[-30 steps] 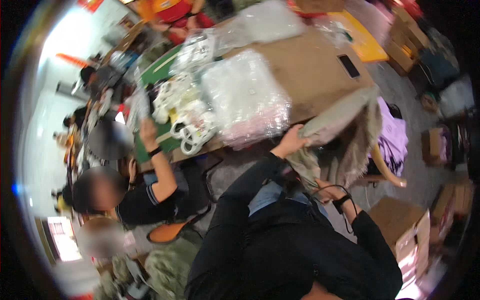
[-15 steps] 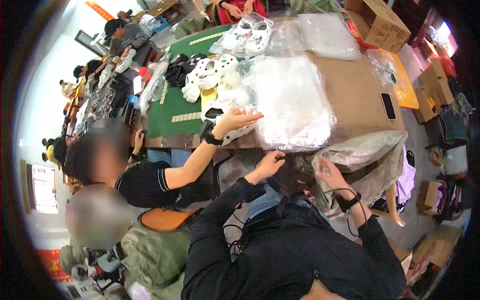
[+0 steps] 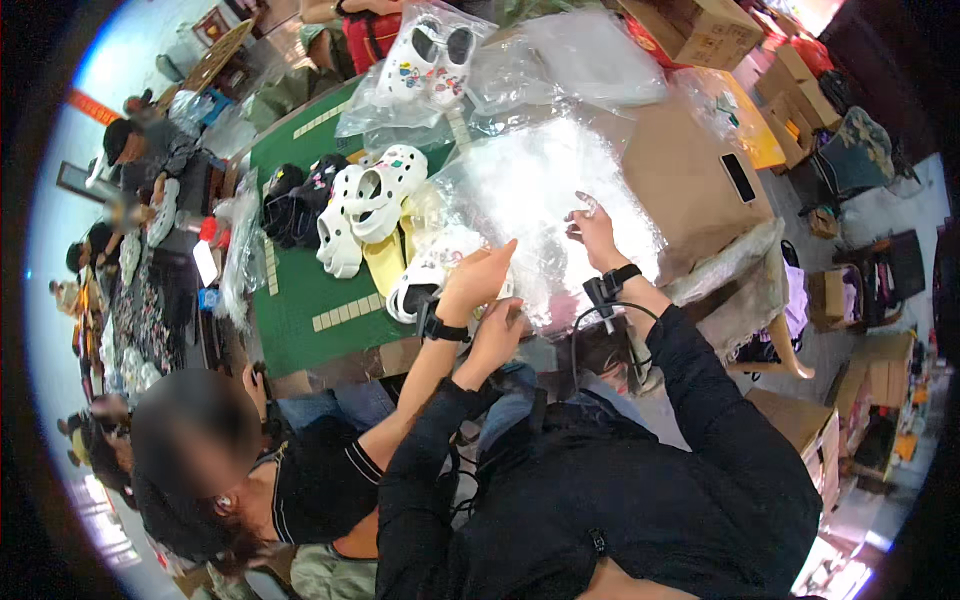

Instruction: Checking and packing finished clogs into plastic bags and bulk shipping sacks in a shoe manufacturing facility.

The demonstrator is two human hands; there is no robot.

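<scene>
My right hand is over the stack of clear plastic bags, fingers bent and apart, nothing visible in them. My left hand is at the table's near edge, beside the bags' lower left corner. Its fingers are loosely curled with a small gap, and nothing shows in them. Just beyond it a co-worker's hand reaches in from the left, next to a white clog with charms. More white clogs and a yellow one lie on the green mat.
Black shoes lie at the mat's left. A bagged pair of white clogs is at the far side, near another person. A phone lies on brown cardboard at right. An open carton stands beyond. The co-worker sits close at my left.
My right hand has moved up from the sacking at the table edge onto the bag stack. My left hand has moved left, close to the co-worker's hand. The view has shifted and turned.
</scene>
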